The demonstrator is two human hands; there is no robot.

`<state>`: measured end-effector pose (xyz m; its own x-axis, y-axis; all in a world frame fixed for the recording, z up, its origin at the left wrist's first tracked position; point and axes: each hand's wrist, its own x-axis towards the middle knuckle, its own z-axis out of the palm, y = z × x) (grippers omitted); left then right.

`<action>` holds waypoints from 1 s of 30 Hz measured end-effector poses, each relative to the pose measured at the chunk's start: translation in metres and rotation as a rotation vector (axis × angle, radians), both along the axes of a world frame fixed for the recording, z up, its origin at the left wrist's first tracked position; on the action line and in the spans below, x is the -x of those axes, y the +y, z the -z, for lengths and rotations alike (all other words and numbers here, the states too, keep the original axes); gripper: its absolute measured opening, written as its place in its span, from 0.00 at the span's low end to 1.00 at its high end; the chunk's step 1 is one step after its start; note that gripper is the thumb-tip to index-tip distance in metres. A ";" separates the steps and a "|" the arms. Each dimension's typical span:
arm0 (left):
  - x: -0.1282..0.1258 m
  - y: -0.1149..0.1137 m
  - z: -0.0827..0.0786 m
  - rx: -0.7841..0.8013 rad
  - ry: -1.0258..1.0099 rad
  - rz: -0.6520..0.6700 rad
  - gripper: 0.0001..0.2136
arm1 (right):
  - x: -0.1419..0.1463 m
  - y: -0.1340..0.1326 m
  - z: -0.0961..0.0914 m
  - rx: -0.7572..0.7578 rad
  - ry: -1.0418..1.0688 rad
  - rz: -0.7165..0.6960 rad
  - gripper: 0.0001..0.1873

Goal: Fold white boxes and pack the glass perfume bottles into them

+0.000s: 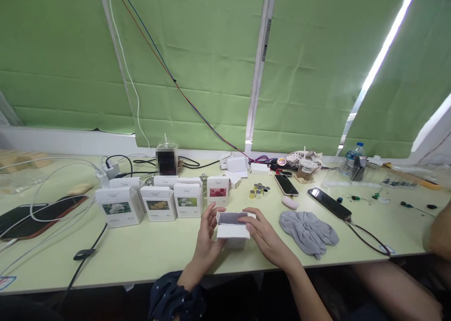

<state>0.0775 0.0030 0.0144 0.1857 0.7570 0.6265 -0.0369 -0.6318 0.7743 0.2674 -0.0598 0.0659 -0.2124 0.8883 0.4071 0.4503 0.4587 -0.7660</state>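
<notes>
A small white cardboard box point(234, 242) is between my hands near the table's front edge, its top open and a flap folded toward me. The grey inside shows. My left hand point(208, 239) grips the box's left side, fingers and thumb around the wall. On the other side my right hand point(266, 236) holds the right edge, its fingertips at the opening. Just behind stands a white box with a red flower picture point(218, 193). Left of it are boxes printed with a white flower point(120, 207), yellow flowers point(158, 204) and small white flowers point(188, 201).
Small gold-and-silver capped cylinders point(259, 190) lie behind my right hand. Nearby are a phone point(286, 185), a pink oval object point(290, 202), a grey cloth point(308, 232) and a black phone point(329, 203). Cables point(88, 260) cross the left side; another person's arm point(440, 232) rests at right.
</notes>
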 end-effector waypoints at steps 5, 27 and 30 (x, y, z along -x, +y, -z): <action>0.003 -0.002 -0.005 0.141 0.172 0.008 0.29 | -0.002 0.004 0.020 0.020 0.309 0.024 0.29; 0.004 0.055 -0.091 -0.675 0.429 -0.524 0.18 | 0.000 0.033 0.069 0.203 0.370 0.333 0.27; -0.009 0.067 -0.077 -0.698 0.497 -0.539 0.17 | -0.001 0.037 0.067 0.199 0.252 0.458 0.24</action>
<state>0.0870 0.0698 0.0915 0.2873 0.3106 0.9061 0.6130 -0.7865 0.0753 0.2689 -0.0223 -0.0010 0.2953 0.9319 0.2105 0.3616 0.0949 -0.9275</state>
